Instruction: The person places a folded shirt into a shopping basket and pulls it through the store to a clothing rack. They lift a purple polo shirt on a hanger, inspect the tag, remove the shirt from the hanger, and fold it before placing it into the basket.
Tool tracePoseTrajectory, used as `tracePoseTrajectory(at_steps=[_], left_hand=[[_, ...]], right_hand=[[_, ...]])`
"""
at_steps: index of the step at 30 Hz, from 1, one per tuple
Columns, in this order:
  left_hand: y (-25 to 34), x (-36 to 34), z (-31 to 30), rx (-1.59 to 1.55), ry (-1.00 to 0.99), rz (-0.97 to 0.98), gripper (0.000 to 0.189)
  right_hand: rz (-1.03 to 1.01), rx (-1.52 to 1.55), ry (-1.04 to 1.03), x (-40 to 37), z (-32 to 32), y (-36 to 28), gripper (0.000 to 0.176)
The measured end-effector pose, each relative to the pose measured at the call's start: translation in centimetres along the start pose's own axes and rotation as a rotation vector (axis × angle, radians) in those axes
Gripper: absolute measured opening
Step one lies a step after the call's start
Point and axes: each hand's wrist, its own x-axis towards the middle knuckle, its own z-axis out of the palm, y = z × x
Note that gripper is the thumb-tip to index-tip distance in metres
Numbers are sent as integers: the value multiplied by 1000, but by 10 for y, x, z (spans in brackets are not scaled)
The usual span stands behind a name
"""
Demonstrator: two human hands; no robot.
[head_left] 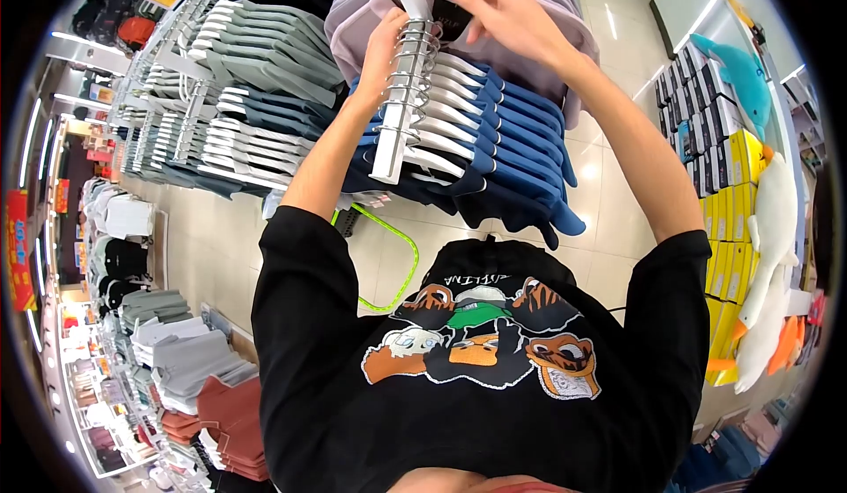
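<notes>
Tight aisle: grey shirts (265, 52) crowd the left, boxes (732, 193) the right, bare tiled floor (221, 246) between. Left hand (386, 48) curls round hooks (411, 63) on the white rail (391, 145). Right hand (505, 12) pinches a black tag (449, 17) on the mauve shirt (371, 8) at the rail's far end, beyond the blue shirts (507, 140).

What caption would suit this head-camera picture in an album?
In a clothes shop, left hand on the hanger hooks, right hand at a black tag on the mauve shirts.
</notes>
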Motion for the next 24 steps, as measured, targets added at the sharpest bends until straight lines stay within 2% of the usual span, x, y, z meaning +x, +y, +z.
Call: tracePoseTrajectory(at_steps=[1,6,9,10,12,13,14,16,18,20,22,24], left_hand=[[3,0,0,15,-10,30,30],[-5,2,-3,4,-42,60,28],[-10,-2,-4,-171,-85,-15,26],[-11,-2,-7,-174,-77,-20,26],[-13,0,-16,7,-168,78,26],[-13,-1,-18,41,-141,64,28],[-13,-4,-19,39,-134,65,28],[7,-16,-17,-112,17,20,30],[24,-26,-30,-119,47,-31,33],[37,-30,-42,-136,238,-65,30],[63,-31,-43,-36,345,26,25],[85,-32,-41,83,303,63,25]], right_hand=[[3,-28,-41,-5,1,3,40],[61,124,43,-14,10,22,43],[100,-266,-68,-10,12,27,31],[100,-267,-78,-9,11,26,31],[52,-360,-69,-5,5,25,35],[-4,-340,-56,0,0,24,45],[-7,-344,-62,2,-3,23,45],[10,23,39,2,-16,-10,24],[19,-13,55,3,-29,-26,29],[88,119,-50,6,-40,-26,31],[113,146,-119,3,-45,-29,27],[117,-80,-115,-1,-46,-26,57]])
